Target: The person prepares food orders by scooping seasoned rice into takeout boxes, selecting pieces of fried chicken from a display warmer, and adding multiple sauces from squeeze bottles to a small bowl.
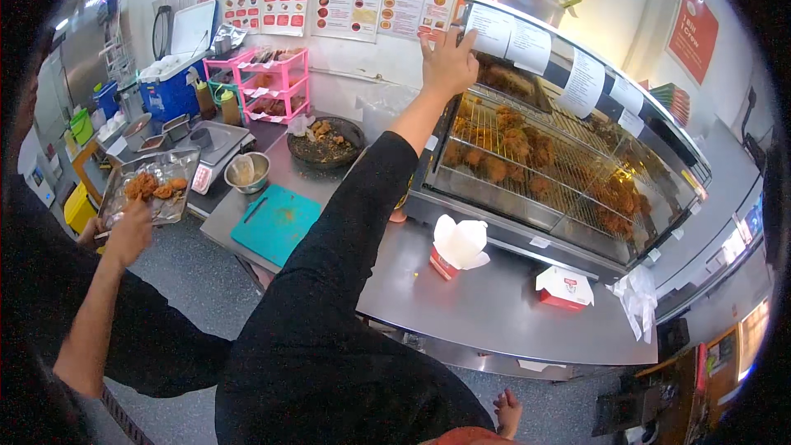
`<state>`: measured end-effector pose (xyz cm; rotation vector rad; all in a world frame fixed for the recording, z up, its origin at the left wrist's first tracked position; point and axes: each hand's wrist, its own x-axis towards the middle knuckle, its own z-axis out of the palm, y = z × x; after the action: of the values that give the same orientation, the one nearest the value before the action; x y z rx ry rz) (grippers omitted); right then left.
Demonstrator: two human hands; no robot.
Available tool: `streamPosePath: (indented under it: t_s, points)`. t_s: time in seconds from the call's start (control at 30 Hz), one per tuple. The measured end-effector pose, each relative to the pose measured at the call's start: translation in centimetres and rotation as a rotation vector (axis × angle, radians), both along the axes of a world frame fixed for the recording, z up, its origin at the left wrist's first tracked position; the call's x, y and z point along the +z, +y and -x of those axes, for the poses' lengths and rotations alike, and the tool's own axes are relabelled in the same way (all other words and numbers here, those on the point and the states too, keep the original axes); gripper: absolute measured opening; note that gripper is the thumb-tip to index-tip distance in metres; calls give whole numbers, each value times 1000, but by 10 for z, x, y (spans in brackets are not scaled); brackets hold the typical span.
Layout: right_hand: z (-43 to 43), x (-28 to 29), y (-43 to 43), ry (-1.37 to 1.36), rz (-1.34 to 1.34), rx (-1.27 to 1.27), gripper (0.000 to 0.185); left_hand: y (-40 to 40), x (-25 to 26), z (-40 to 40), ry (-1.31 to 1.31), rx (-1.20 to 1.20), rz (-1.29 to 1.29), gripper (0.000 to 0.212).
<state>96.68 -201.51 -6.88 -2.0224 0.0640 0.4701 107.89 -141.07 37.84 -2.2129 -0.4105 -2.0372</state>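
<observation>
My left hand (449,62) is raised to the upper left corner of a glass food warmer (494,216), fingers apart. Its fingertips touch the corner beside the left edge of a printed paper slip (491,31); I see no firm grip. Several more slips hang along the top edge. Fried chicken pieces (516,142) lie on wire racks behind the glass. Low at the bottom, my right hand (508,413) hangs beside my body with loosely bent fingers, holding nothing visible. On the steel counter (494,315) stand an open takeaway box (457,247) and a closed red-and-white box (563,287).
At left a co-worker's hand (131,232) is over a foil-lined tray (154,167) of fried chicken. Nearby are a teal cutting board (275,222), a metal bowl (247,172), a dark round pan (325,151), a pink rack (275,83) and a blue cooler (164,96). A plastic bag (636,303) hangs at the counter's right end.
</observation>
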Motion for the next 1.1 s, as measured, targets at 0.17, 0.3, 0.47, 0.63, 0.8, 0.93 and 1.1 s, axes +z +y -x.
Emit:
streamPosePath:
  t_s: [0.17, 0.3, 0.47, 0.63, 0.8, 0.93, 1.1]
  points:
    - [-2, -13, -14, 22, -29, -25, 40, -4, 0, -1, 13, -25, 19, 45]
    - [7, 2, -5, 28, 38, -8, 39, -4, -1, 2, 50, -18, 28, 46]
    - [-1, -24, -22, -52, 64, 67, 38, -6, 1, -1, 26, -31, 27, 47]
    - [11, 8, 3, -25, 102, 67, 37, -2, -1, 0, 17, -18, 3, 47]
    - [7, 7, 19, 25, 73, 32, 36, -2, -1, 1, -3, -7, -15, 45]
    - [8, 9, 37, 25, -46, -35, 37, -3, -2, 1, 35, -24, -4, 46]
    - [1, 0, 41, 10, -8, 96, 37, -1, -4, -2, 35, -46, -42, 50]
